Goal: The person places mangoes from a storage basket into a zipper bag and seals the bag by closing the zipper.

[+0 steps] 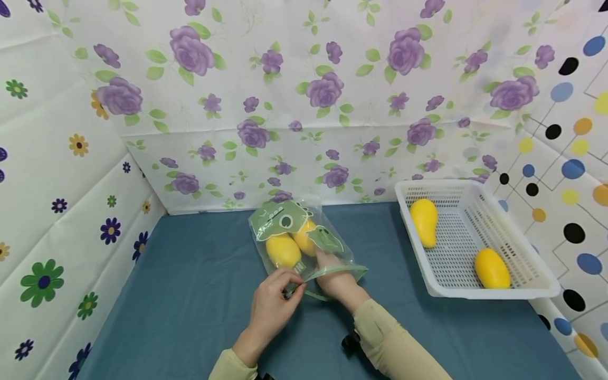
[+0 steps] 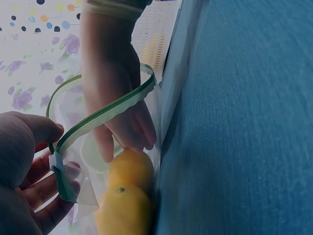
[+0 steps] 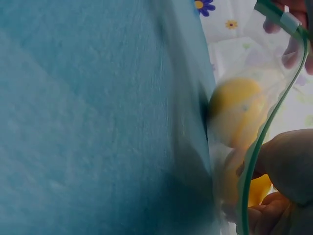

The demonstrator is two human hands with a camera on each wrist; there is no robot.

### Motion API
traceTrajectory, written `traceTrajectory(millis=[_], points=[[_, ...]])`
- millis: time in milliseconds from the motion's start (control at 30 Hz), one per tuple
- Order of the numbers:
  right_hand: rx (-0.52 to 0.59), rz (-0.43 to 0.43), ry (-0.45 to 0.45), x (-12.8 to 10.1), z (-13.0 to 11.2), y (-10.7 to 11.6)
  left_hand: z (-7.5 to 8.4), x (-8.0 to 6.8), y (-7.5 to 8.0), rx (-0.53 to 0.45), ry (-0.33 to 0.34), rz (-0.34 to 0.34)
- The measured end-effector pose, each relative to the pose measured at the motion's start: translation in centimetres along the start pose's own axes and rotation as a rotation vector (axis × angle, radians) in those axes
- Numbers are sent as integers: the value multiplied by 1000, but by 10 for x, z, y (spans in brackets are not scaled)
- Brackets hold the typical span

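Your left hand (image 1: 275, 298) pinches the near-left corner of the zip bag's (image 1: 304, 240) green-striped mouth, holding it open toward you, so the bag's long axis runs away from you up the blue table (image 1: 190, 295). Your right hand (image 1: 334, 274) is the nearer one to the fruit — its relaxed, nearly straight fingers (image 2: 132, 132) reach inside the mouth, touching the nearer of two yellow mangoes (image 1: 283, 250) that lie just beyond them. Well apart at the right, a white basket (image 1: 494, 287) holds two more mangoes (image 1: 491, 268).

A blue-covered table (image 1: 190, 295) bears a zip bag (image 1: 304, 243) and white basket (image 1: 494, 293).
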State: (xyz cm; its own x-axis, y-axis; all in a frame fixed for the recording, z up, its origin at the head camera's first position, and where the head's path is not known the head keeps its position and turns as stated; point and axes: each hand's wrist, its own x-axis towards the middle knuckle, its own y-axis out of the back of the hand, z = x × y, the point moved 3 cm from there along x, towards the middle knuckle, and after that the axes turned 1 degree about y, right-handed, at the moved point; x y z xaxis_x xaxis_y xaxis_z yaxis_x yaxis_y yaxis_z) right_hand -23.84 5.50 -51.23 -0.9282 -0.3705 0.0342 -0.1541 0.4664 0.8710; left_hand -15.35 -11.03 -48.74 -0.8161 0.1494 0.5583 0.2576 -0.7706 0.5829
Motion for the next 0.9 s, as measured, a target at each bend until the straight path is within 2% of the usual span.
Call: traceTrajectory(millis=[200, 300, 600, 900], points=[[-11, 71, 117, -16, -3, 2, -1, 0, -1, 0, 3, 9], [-13, 82, 146, -21, -4, 3, -3, -1, -2, 1, 1, 12], [33, 9, 133, -38, -3, 8, -3, -2, -1, 10, -8, 30], [96, -61, 130, -59, -3, 21, -2, -2, -2, 16, 30, 22]])
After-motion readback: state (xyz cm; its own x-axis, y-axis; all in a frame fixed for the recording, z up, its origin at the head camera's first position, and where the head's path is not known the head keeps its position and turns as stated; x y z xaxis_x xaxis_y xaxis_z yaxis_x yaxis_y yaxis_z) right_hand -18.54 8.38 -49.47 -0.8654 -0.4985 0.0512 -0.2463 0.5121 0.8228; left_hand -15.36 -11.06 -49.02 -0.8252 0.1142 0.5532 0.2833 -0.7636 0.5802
